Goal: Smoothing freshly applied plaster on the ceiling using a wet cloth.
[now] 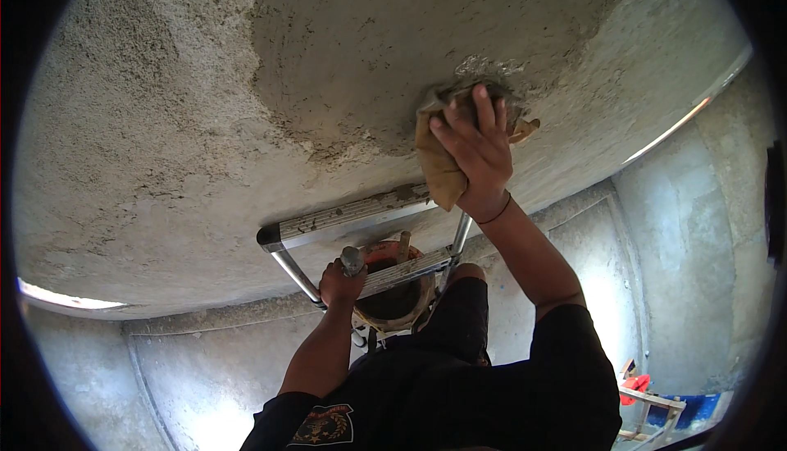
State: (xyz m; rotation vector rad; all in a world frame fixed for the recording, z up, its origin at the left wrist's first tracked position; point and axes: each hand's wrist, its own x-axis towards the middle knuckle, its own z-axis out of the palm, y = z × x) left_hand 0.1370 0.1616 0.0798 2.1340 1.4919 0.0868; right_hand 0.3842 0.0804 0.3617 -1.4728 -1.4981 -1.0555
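Note:
My right hand (479, 143) presses a damp brown cloth (441, 168) against the plastered wall (344, 49), its fingers spread over the folds. Around the cloth the plaster is dark and wet, with a glossy patch just above it. Lower down, my left hand (338, 284) is closed around a grey, rounded-ended object (352, 261) beside the ladder's rung; its kind is hard to make out. Between my arms stands a metal ladder (352, 218), its top step smeared with mortar. Behind its lower rung is an orange-rimmed bucket (429, 295), with a wooden handle (404, 244) sticking up at its far side.
Rough, paler plaster (164, 82) covers the wall to the left. Far below lies a grey concrete floor (213, 369). At the lower right are a wooden frame (656, 402), a red item (634, 389) and something blue (697, 408).

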